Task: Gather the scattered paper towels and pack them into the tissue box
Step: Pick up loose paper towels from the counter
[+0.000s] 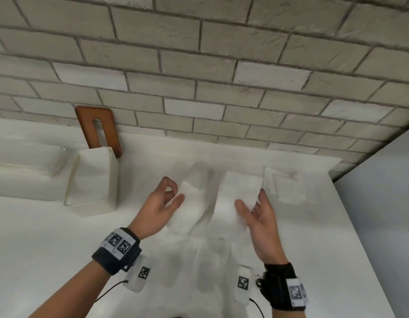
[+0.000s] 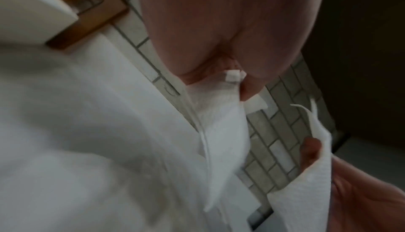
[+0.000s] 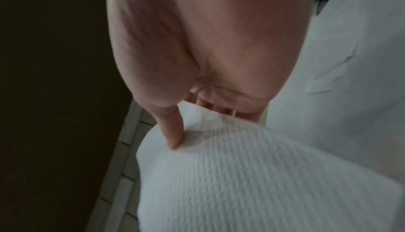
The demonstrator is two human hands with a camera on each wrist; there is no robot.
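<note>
I hold two white paper towels above the white table (image 1: pixel 49 244). My left hand (image 1: pixel 163 204) pinches the edge of one towel (image 1: pixel 189 207), which hangs down in the left wrist view (image 2: pixel 221 131). My right hand (image 1: pixel 256 212) grips a second folded towel (image 1: pixel 235 193) between thumb and fingers; its ribbed surface fills the right wrist view (image 3: pixel 252 175), under the thumb (image 3: pixel 173 131). Another towel (image 1: pixel 288 187) lies flat on the table at the right. The white tissue box (image 1: pixel 93 180) stands open-topped at the left, and its wooden lid (image 1: pixel 97 129) leans against the wall.
A brick wall (image 1: pixel 221 65) runs along the back of the table. A white pillow-like bundle (image 1: pixel 22 171) sits left of the box. The table's right edge (image 1: pixel 350 226) drops off to a grey floor. More white sheets lie under my wrists.
</note>
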